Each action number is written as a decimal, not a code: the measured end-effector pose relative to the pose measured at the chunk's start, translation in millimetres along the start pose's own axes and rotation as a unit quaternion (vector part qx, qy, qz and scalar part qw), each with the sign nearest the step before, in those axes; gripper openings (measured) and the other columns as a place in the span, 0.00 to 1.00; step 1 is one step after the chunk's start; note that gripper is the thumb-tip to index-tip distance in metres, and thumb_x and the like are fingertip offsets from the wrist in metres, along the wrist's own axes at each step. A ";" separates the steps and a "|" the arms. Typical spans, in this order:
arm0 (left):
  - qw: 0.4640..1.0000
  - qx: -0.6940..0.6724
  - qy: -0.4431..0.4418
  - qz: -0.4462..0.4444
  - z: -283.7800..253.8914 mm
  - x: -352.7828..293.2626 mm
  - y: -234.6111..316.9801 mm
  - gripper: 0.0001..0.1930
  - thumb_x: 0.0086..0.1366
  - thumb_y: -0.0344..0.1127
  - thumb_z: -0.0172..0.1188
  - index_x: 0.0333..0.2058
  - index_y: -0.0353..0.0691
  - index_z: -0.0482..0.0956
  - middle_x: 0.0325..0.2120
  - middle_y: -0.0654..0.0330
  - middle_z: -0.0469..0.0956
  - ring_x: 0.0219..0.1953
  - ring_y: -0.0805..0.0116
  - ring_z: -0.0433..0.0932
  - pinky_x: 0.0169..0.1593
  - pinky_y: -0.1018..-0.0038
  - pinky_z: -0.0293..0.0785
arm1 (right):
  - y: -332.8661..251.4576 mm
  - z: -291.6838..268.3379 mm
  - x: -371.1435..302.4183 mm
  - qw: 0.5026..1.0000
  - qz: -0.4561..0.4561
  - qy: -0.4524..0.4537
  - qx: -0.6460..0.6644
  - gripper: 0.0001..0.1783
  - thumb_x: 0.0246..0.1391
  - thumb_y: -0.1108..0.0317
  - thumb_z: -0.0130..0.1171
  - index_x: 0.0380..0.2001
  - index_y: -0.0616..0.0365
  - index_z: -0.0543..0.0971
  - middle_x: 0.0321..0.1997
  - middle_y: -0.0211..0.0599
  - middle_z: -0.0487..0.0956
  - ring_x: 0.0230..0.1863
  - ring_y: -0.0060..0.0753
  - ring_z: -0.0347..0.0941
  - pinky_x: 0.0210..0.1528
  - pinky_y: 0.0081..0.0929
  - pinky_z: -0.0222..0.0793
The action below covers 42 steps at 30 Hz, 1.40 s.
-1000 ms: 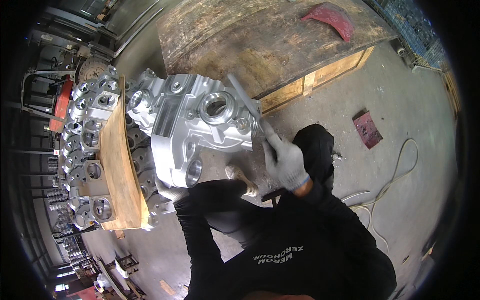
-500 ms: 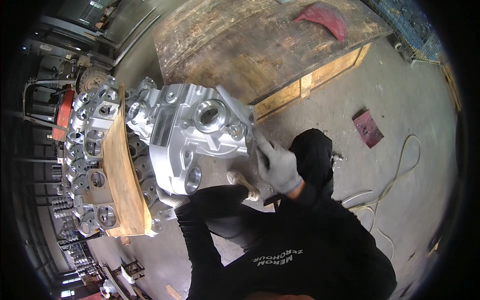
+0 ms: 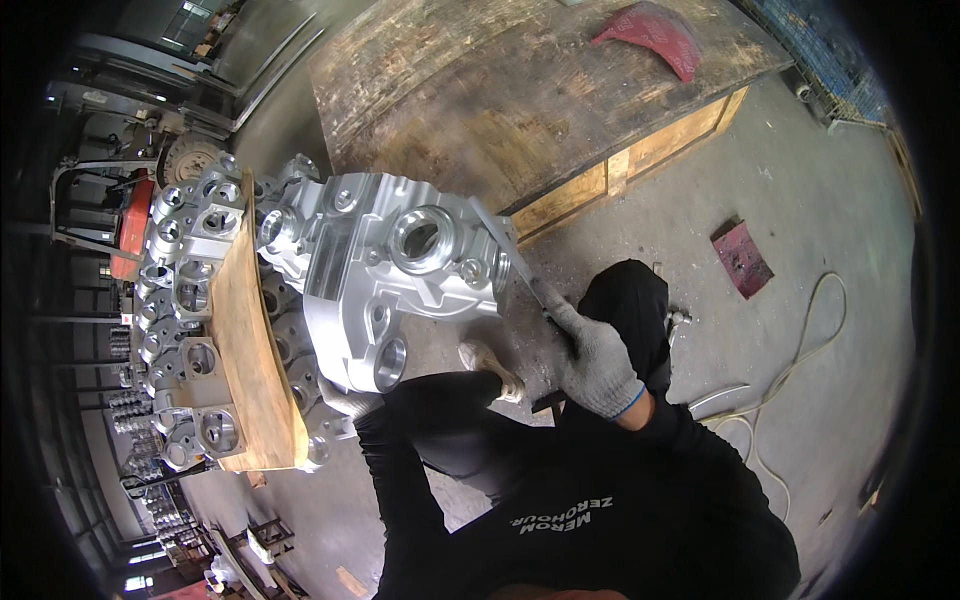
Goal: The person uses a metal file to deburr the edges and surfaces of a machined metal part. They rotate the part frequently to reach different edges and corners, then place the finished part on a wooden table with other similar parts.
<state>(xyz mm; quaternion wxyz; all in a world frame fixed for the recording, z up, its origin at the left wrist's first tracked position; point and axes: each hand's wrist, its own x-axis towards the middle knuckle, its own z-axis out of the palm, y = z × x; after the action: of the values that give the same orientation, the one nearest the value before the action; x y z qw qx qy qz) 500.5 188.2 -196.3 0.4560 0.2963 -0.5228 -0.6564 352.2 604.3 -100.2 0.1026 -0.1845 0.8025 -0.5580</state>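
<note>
A large silver metal casting with round bored openings fills the middle of the view, its near lower end beside my left knee. My right hand, in a grey knit glove, is closed around the end of a long flat file, index finger stretched along it. The file's blade lies against or just beside the casting's right edge; exact contact is hard to make out. My left hand, also gloved, is at the casting's lower end, its fingers hidden beneath it.
At left, several similar castings are stacked with a plywood sheet among them. A worn wooden table stands ahead, bearing a red curved piece. On the floor at right lie a red square scrap and a pale hose.
My right hand has drawn back toward me and to the right, pulling the file along the casting's edge. The casting and my left hand stay nearly in place.
</note>
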 end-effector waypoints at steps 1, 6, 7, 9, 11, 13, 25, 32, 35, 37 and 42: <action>0.999 -0.046 0.007 -0.017 2.1 -0.3 0.9 0.28 0.74 0.50 0.47 0.60 0.32 0.75 0.56 0.53 0.78 0.58 0.57 0.78 0.63 0.58 0.75 | -1.6 -2.8 -0.1 1.000 0.022 -0.021 0.007 0.30 0.67 0.76 0.53 0.72 0.60 0.66 0.59 0.60 0.80 0.60 0.45 0.81 0.60 0.30 0.76; 0.992 -0.096 0.024 -0.074 7.4 -3.1 6.7 0.29 0.75 0.50 0.44 0.62 0.31 0.72 0.59 0.51 0.76 0.59 0.54 0.77 0.64 0.56 0.74 | 2.3 -5.5 18.1 0.991 0.003 -0.009 0.133 0.29 0.68 0.79 0.48 0.72 0.62 0.66 0.63 0.55 0.80 0.56 0.31 0.80 0.58 0.27 0.75; 0.993 -0.092 0.017 -0.069 8.2 -2.7 6.1 0.29 0.75 0.50 0.44 0.62 0.31 0.72 0.59 0.51 0.76 0.59 0.54 0.77 0.64 0.56 0.74 | 2.6 -7.1 15.7 0.992 0.023 -0.015 0.127 0.29 0.68 0.80 0.48 0.72 0.62 0.66 0.64 0.55 0.79 0.55 0.28 0.80 0.57 0.27 0.75; 0.991 -0.100 0.038 -0.078 7.4 -2.4 5.8 0.29 0.75 0.49 0.44 0.61 0.31 0.73 0.58 0.51 0.77 0.59 0.55 0.78 0.63 0.57 0.75 | 0.6 -7.3 6.6 0.964 0.101 -0.048 0.242 0.29 0.68 0.80 0.48 0.72 0.63 0.66 0.57 0.46 0.82 0.48 0.22 0.77 0.54 0.22 0.73; 0.991 -0.103 0.022 -0.077 6.5 -1.8 4.9 0.28 0.75 0.49 0.44 0.61 0.31 0.74 0.57 0.51 0.77 0.58 0.55 0.78 0.63 0.58 0.75 | 8.2 -3.1 10.7 0.991 0.043 -0.040 0.119 0.30 0.68 0.80 0.48 0.73 0.62 0.66 0.49 0.36 0.82 0.44 0.16 0.73 0.51 0.20 0.72; 0.995 -0.078 0.012 -0.054 4.9 -1.2 3.8 0.27 0.75 0.48 0.46 0.61 0.32 0.74 0.57 0.52 0.77 0.58 0.57 0.78 0.62 0.59 0.76 | 16.9 1.3 21.4 0.981 -0.002 -0.009 0.193 0.30 0.69 0.80 0.48 0.73 0.62 0.66 0.50 0.37 0.83 0.45 0.17 0.74 0.51 0.21 0.72; 0.993 -0.078 0.066 -0.052 6.5 4.1 3.6 0.26 0.76 0.47 0.48 0.59 0.31 0.75 0.53 0.53 0.79 0.55 0.58 0.79 0.60 0.60 0.76 | 36.3 -17.2 27.7 0.945 0.124 -0.107 0.283 0.28 0.73 0.69 0.49 0.72 0.65 0.65 0.66 0.42 0.78 0.62 0.24 0.72 0.66 0.22 0.65; 0.996 -0.067 0.047 -0.046 11.7 0.9 5.1 0.28 0.74 0.49 0.48 0.61 0.32 0.75 0.54 0.53 0.79 0.55 0.57 0.80 0.59 0.60 0.77 | 51.6 -23.5 33.6 0.994 -0.094 -0.016 0.046 0.30 0.65 0.73 0.58 0.71 0.54 0.70 0.30 0.48 0.84 0.31 0.51 0.83 0.34 0.38 0.76; 0.991 -0.093 0.068 -0.064 12.8 2.5 5.8 0.27 0.75 0.49 0.47 0.61 0.32 0.75 0.54 0.53 0.79 0.55 0.57 0.80 0.59 0.60 0.77 | 55.8 -42.8 23.3 0.984 0.022 -0.103 -0.143 0.33 0.58 0.73 0.62 0.69 0.49 0.73 0.25 0.47 0.78 0.30 0.54 0.80 0.33 0.41 0.76; 0.994 -0.068 0.077 -0.043 12.8 2.3 6.4 0.27 0.75 0.49 0.46 0.61 0.32 0.75 0.54 0.53 0.79 0.56 0.57 0.79 0.60 0.60 0.77 | 63.3 -52.0 22.0 0.960 -0.064 -0.077 -0.262 0.29 0.58 0.66 0.63 0.65 0.40 0.78 0.25 0.43 0.78 0.25 0.45 0.79 0.29 0.41 0.76; 0.997 -0.028 0.073 -0.029 13.1 -1.0 6.7 0.26 0.76 0.47 0.45 0.60 0.32 0.74 0.54 0.54 0.78 0.56 0.59 0.79 0.60 0.62 0.78 | 74.8 -80.4 32.9 0.952 -0.168 -0.078 -0.244 0.26 0.57 0.67 0.64 0.60 0.44 0.79 0.27 0.42 0.80 0.25 0.45 0.80 0.29 0.42 0.76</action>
<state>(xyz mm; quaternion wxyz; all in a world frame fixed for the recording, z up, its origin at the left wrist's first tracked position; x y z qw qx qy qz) 491.5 194.3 -186.4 0.4817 0.3453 -0.4605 -0.6608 278.9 682.9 -140.0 0.0217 -0.3794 0.8610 -0.3379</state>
